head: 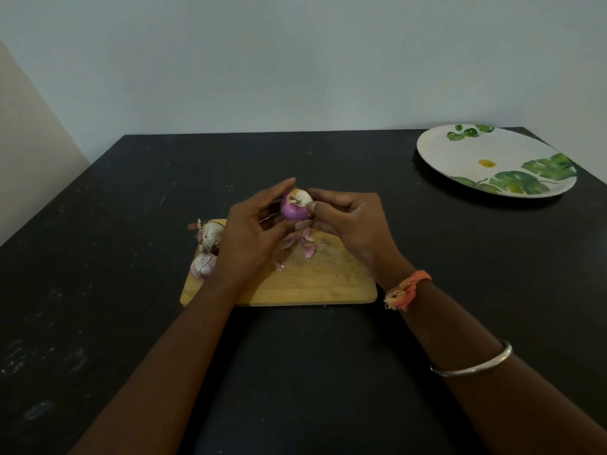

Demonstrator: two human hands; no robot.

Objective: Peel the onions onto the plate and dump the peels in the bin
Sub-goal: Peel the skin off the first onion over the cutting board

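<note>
A purple onion [295, 205], partly peeled with pale dry skin on its top, is held above the wooden cutting board [315, 280]. My left hand [253, 238] grips it from the left and my right hand [348, 224] from the right, fingertips at its skin. Loose pink peels [303, 243] lie on the board under the onion. Two unpeeled onions [208, 236] [202, 266] rest at the board's left edge, partly hidden by my left wrist. A thin metal tip, maybe a knife, shows between my left fingers. The white plate with green leaves [460, 156] sits at the far right.
The board lies in the middle of a black table [98, 257], whose far edge meets a pale wall. No bin is in view. My right forearm wears an orange thread band and a metal bangle.
</note>
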